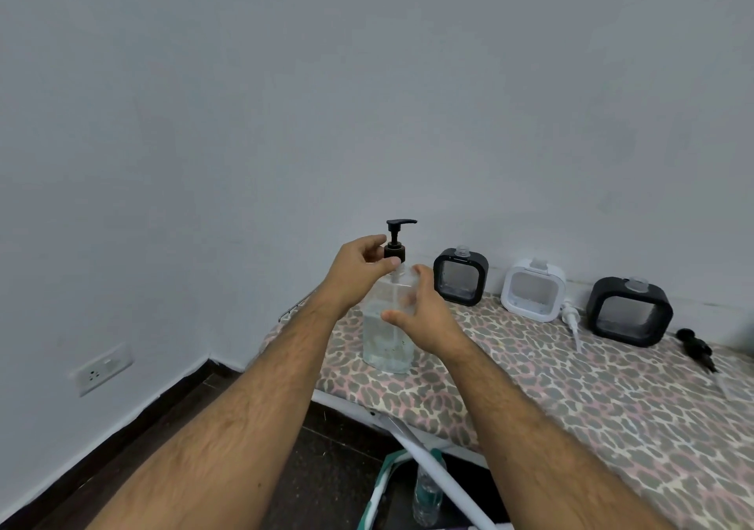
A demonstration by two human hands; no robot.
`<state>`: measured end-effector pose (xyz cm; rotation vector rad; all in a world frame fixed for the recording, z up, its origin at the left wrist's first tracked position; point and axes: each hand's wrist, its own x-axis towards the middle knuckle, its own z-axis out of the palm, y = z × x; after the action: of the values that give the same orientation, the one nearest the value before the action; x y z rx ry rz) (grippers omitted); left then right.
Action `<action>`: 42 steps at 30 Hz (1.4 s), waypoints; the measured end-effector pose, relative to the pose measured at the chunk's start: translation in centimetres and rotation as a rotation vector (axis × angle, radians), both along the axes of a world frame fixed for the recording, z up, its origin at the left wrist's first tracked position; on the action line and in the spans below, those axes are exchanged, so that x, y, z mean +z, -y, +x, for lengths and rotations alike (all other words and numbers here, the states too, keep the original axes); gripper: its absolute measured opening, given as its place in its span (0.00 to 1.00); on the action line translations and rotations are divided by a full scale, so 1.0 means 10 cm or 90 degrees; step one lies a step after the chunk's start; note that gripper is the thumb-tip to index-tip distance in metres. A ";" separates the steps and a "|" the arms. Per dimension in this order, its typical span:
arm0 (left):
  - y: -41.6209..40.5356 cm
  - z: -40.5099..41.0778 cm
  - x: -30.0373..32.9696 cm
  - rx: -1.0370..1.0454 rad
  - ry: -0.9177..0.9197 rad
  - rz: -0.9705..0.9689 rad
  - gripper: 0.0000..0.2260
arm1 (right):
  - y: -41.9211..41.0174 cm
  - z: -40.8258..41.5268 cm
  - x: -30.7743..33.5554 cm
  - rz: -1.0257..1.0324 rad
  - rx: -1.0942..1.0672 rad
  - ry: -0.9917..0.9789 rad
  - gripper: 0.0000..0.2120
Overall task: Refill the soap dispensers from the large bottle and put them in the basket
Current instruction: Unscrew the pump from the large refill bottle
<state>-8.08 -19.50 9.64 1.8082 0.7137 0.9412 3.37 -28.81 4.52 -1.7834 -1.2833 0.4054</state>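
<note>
Seemingly only the head view is on offer, and it looks down over two bare forearms at a leopard-print desk (571, 399) set against a pale wall.

Near the desk's left end stands the large bottle (387, 337), clear, upright and roughly two-thirds full of a colourless liquid. The left hand (359, 272) pinches the dark collar of its black pump (396, 239) between thumb and fingers, while the right hand (424, 309) cups the bottle's shoulder and right side, fingers loosely spread and pressed to the plastic with the thumb pointing left. So both hands are on the bottle, one at the top, one at mid-height.

As a judgement, the bottle will be fairly heavy with that fill, its smooth wall likely slippery and somewhat squeezable, so the firm places to hold are the rigid collar for unscrewing and the shoulder for steadying; the long dip tube inside may drip when lifted out.

Along the wall to the right stand three square dispensers, well apart from the hands: a black dispenser (461, 276) nearest, a white dispenser (534, 290) next, and a second black dispenser (630, 311) farthest, all with their necks open. A white pump (571, 321) and a black pump head (697, 348) lie loose on the desk beside them. No basket can be made out with certainty.
</note>
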 end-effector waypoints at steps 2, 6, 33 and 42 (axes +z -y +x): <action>0.01 0.05 0.03 0.006 -0.030 0.026 0.25 | 0.01 0.00 0.02 -0.009 -0.003 0.000 0.45; 0.01 0.11 0.05 0.053 -0.041 0.070 0.29 | 0.01 -0.01 0.05 -0.016 -0.002 0.002 0.46; 0.15 0.06 0.02 -0.035 0.011 0.017 0.13 | 0.04 0.00 0.01 -0.011 -0.004 0.009 0.44; 0.13 0.07 0.16 0.044 0.068 0.035 0.11 | 0.04 -0.01 0.03 0.003 0.002 0.020 0.43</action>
<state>-7.38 -20.82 11.22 1.7751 0.6938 1.1042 3.31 -29.22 4.77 -1.7898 -1.3071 0.3769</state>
